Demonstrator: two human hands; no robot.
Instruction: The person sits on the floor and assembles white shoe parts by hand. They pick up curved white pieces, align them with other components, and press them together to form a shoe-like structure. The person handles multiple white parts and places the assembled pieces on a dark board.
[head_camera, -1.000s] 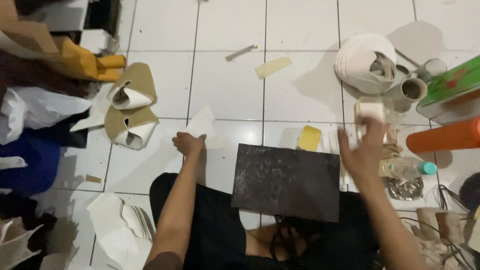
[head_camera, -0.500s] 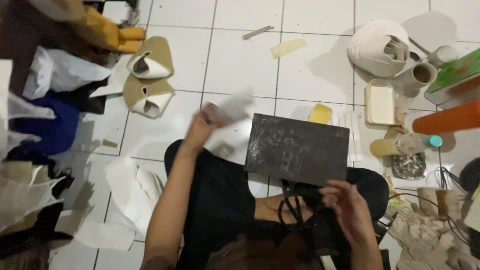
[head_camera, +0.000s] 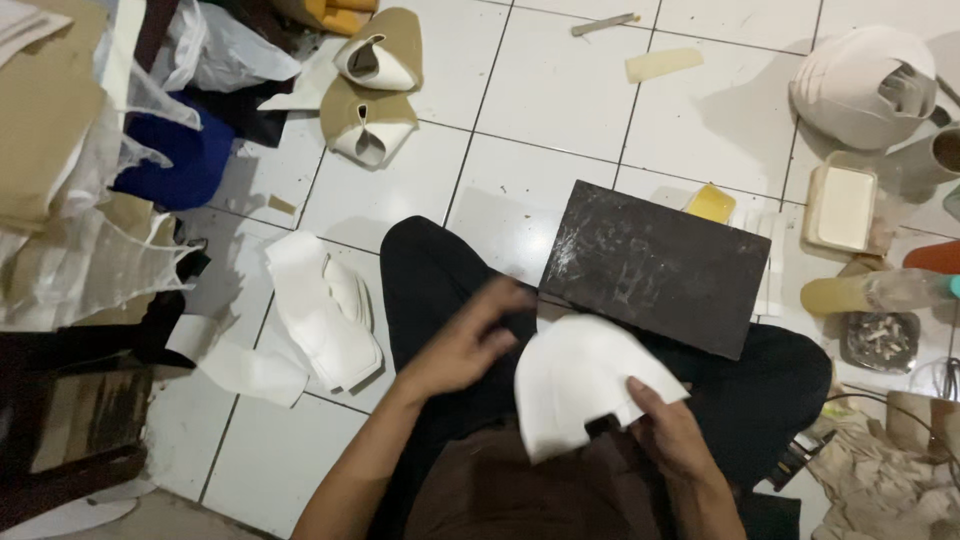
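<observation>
I sit cross-legged on a white tiled floor. My right hand (head_camera: 668, 433) pinches the lower edge of a white curved cut piece (head_camera: 580, 382) held over my lap. Just left of that piece, my left hand (head_camera: 468, 340) hovers with its fingers spread and blurred; it holds nothing. A dark scuffed rectangular board (head_camera: 655, 264) rests on my right knee, just beyond the white piece.
A stack of white cut pieces (head_camera: 322, 320) lies left of my leg. Two tan shoe uppers (head_camera: 372, 90) sit farther off. At right are a white container (head_camera: 842, 207), a yellow block (head_camera: 712, 204), a bottle (head_camera: 872, 292) and an ashtray (head_camera: 880, 340). Bags and cardboard (head_camera: 60, 160) crowd the left.
My left hand has come back from the floor toward my lap. The white piece it carried is now in my right hand. The camera has tilted down.
</observation>
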